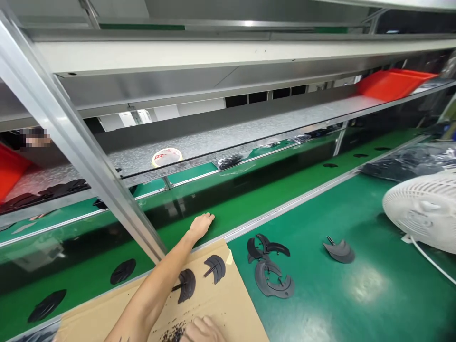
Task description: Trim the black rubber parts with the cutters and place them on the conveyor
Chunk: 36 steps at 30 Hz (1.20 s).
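Note:
My left hand [202, 225] reaches out over the green conveyor belt [245, 202], its fingers curled; anything under them is hidden. At the bottom edge my right hand [203, 329] is closed over the cardboard sheet [231, 304], beside a scatter of tiny black pieces [173, 334]. What its fingers hold cannot be made out. Two dark fan-shaped plastic parts with stems lie on the cardboard: one part [215, 269] near its upper corner, another part [186, 286] partly behind my left forearm. A loose cluster of curved black parts [273, 280] rests on the green table.
A grey fan-shaped part [340, 250] and a white fan [423, 213] occupy the table's right side. More black parts [123, 271] lie on the belt. A metal post [107, 185] stands left of my arm. The shelf above bears a tape roll [167, 156] and a red bin [395, 84].

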{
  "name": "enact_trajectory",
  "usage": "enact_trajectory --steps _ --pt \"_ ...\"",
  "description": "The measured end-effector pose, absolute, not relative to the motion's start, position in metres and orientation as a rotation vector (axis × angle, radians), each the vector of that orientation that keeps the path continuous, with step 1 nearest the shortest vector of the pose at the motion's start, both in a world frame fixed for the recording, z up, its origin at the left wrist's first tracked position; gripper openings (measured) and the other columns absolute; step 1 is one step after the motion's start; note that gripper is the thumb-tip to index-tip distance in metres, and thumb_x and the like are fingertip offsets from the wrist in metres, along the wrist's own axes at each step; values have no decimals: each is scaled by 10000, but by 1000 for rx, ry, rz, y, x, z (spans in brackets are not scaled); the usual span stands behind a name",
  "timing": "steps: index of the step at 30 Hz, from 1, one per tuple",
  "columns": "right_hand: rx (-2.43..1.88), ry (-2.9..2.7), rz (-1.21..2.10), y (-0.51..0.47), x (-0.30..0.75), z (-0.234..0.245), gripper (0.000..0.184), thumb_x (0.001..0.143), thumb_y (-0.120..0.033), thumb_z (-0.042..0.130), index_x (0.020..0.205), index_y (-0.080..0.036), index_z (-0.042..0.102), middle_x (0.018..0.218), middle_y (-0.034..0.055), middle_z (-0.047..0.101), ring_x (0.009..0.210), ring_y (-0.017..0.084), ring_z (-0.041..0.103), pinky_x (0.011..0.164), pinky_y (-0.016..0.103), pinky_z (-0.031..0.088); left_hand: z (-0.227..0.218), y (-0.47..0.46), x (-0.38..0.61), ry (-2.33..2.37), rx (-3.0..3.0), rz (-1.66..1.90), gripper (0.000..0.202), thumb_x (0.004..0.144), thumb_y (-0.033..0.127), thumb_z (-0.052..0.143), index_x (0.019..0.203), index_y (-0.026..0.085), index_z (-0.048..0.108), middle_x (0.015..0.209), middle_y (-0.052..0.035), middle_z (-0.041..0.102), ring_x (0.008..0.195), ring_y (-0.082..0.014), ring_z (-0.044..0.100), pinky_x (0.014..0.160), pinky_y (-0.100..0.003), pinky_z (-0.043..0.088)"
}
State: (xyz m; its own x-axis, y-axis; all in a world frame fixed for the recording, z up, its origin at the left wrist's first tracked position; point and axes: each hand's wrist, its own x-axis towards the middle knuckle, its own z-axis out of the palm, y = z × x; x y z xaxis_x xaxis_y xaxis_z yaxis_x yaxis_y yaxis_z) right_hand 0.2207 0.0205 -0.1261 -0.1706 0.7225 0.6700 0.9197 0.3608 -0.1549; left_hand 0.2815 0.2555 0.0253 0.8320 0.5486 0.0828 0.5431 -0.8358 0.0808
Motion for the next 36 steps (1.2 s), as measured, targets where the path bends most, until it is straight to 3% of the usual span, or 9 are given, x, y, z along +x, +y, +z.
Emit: enact_trajectory --steps 6,10,15,19,22,26,30,33,36 --pt "-1423 -1880 2 -2 246 -68 101 766 -151 575 842 -215 556 778 14 605 723 185 535 679 307 430 58 223 198 658 2874 408 202 1038 223 402 1074 181 597 1002 -71 674 911 -178 647 828 -275 499" --pt "-1288 -1683 167 -3 255 -37 345 835 -70 430 1085 -198 630 987 81 677 898 209 645 797 331 527 81 187 113 595 2777 413 173 1012 271 477 1008 181 625 916 -50 688 820 -160 641 764 -237 487" --pt "-1206 -1521 460 9 252 -15 406 968 -304 521 1361 -223 582 1321 128 638 1216 244 628 944 341 558 76 118 35 447 2426 415 209 1005 317 533 1018 146 653 963 -104 728 877 -172 691 830 -242 523" --pt "-1099 -1633 1007 12 241 -8 310 906 -463 621 1031 -196 720 928 74 759 850 231 731 771 292 605 48 66 8 461 2307 498 239 1016 331 519 1082 145 653 1007 -132 737 912 -176 710 843 -235 539" --pt "-1226 -1591 1133 13 232 -4 360 813 -535 689 871 -181 714 826 64 747 777 237 721 758 279 599 31 51 -19 727 2412 493 230 1020 305 509 1152 157 625 1034 -107 724 958 -176 697 871 -238 530" --pt "-1381 -1469 1097 15 228 0 395 726 -569 721 810 -185 686 837 67 742 798 253 713 753 269 587 23 65 -76 1448 2502 359 156 993 270 521 1002 165 635 966 -91 688 973 -231 663 912 -338 526" --pt "-1384 -1445 1062 16 229 0 363 733 -547 710 782 -191 664 775 52 708 715 223 673 683 250 566 20 96 -113 1647 2432 403 242 929 157 546 1168 148 587 1249 -163 615 1205 -299 567 1056 -474 457" --pt "-1376 -1445 1046 15 230 -1 345 752 -529 709 798 -190 659 760 44 688 695 211 652 670 250 556 19 117 -118 1565 2427 374 401 809 22 592 1176 182 606 1316 -117 601 1245 -265 550 1101 -432 433" --pt "-1375 -1426 1023 14 230 -2 360 752 -538 717 806 -187 656 762 45 678 685 207 642 651 256 550 24 130 -119 1511 2404 366 334 733 13 656 1023 178 651 1139 -93 658 1107 -258 612 1010 -398 488"
